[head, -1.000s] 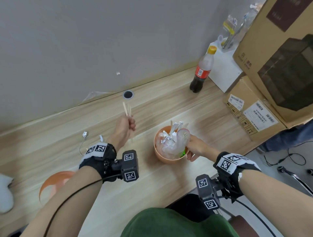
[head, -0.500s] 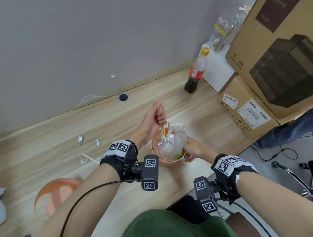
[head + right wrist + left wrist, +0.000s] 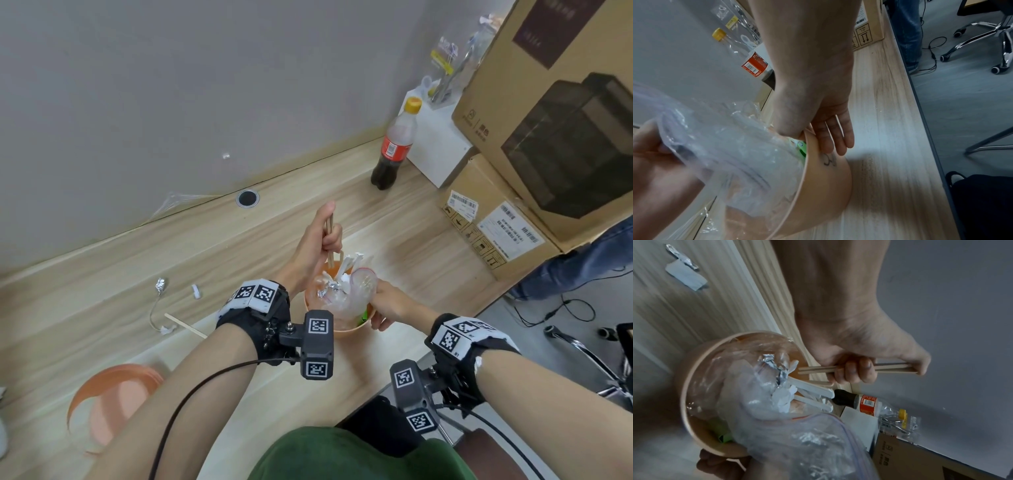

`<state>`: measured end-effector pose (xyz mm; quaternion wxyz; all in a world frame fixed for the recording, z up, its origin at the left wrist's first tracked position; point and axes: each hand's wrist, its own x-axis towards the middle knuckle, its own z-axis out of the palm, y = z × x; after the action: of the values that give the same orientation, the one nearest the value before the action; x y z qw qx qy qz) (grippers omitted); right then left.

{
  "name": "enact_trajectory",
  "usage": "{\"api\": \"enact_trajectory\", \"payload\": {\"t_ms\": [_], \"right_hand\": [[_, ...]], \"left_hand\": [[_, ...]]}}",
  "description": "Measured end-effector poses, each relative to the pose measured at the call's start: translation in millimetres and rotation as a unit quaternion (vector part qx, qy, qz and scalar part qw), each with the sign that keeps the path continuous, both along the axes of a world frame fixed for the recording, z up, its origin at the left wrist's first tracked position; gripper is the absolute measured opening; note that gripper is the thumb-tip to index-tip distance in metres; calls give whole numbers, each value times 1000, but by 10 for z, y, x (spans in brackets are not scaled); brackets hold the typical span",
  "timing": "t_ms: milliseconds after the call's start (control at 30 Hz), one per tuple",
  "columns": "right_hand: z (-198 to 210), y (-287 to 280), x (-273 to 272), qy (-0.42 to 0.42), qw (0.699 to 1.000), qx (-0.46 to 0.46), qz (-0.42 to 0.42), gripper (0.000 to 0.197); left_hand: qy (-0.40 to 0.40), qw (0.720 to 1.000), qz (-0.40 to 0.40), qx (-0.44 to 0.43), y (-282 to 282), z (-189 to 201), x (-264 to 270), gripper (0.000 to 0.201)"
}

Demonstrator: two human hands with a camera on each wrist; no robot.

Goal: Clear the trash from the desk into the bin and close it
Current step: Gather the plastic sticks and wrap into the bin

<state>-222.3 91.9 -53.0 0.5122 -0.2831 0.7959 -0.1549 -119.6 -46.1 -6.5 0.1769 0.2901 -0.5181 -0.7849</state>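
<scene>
Head view: left hand [image 3: 317,240] grips chopsticks [image 3: 330,244] tips-down over the orange bin [image 3: 346,330], apparently to drop them among the bags and foil, while right hand [image 3: 387,303] pinches the rim, thumb inside, steadying it on the desk [image 3: 102,308].

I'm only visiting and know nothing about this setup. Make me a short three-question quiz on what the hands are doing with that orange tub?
1. True or false: the left hand grips wooden chopsticks over the orange bin.
2. What is the right hand doing? A) holding the bin's rim B) lifting the cola bottle C) resting flat on the desk
3. Name one scrap lying loose on the desk.

Key: 1 true; 2 A; 3 the foil scrap, or the single wooden stick.
</scene>
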Motion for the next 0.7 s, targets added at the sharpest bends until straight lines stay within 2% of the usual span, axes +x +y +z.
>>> {"api": "enact_trajectory", "payload": {"t_ms": [167, 400, 533, 700], "right_hand": [[8, 6, -3, -1, 1000, 2, 6, 30], [47, -14, 38, -13, 1000, -17, 8, 58], [48, -20, 35, -21, 1000, -17, -5, 60], [22, -28, 24, -15, 1000, -3, 2, 45]], "left_hand": [[25, 999, 9, 24, 12, -91, 52, 54], [73, 997, 2, 39, -26, -13, 49, 53], [22, 999, -17, 24, -38, -173, 120, 53], [-79, 993, -34, -78, -52, -309, 227, 51]]}}
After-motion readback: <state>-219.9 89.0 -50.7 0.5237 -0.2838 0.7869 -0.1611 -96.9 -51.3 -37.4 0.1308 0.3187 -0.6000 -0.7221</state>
